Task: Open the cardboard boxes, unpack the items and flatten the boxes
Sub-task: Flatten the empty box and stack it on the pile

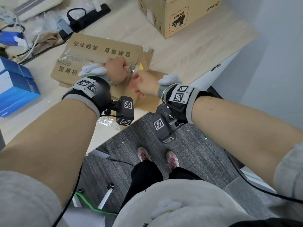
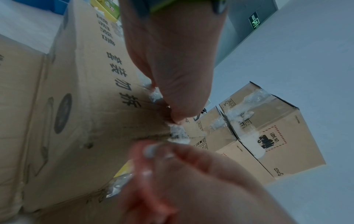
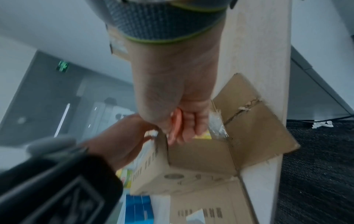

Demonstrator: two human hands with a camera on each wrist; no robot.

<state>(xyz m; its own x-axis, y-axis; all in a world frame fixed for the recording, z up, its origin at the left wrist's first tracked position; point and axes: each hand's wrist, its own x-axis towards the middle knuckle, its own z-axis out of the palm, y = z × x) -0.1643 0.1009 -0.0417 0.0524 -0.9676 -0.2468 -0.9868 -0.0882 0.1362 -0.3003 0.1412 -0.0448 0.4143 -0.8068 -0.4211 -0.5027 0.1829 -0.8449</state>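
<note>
A brown cardboard box point(image 1: 105, 51) printed with dark characters lies on the pale table point(image 1: 188, 54). Crumpled clear tape point(image 1: 133, 69) runs along its top seam to the near right end. My left hand point(image 1: 127, 68) rests on top of the box and pinches the tape point(image 2: 178, 133) at the seam between thumb and finger. Just to the right, my right hand point(image 1: 136, 82) has its fingers curled around the loose tape point(image 3: 216, 125) and is blurred. One end flap point(image 3: 258, 121) lies open on the table. Something yellow point(image 1: 141, 67) shows at that end.
A second taped box point(image 1: 178, 13) marked UN 3481 stands at the back right. Blue cartons point(image 1: 14, 89) sit at the left edge. A black power strip point(image 1: 91, 13), cables and plastic bags crowd the back left. The table edge runs just under my wrists, over grey carpet point(image 1: 196, 153).
</note>
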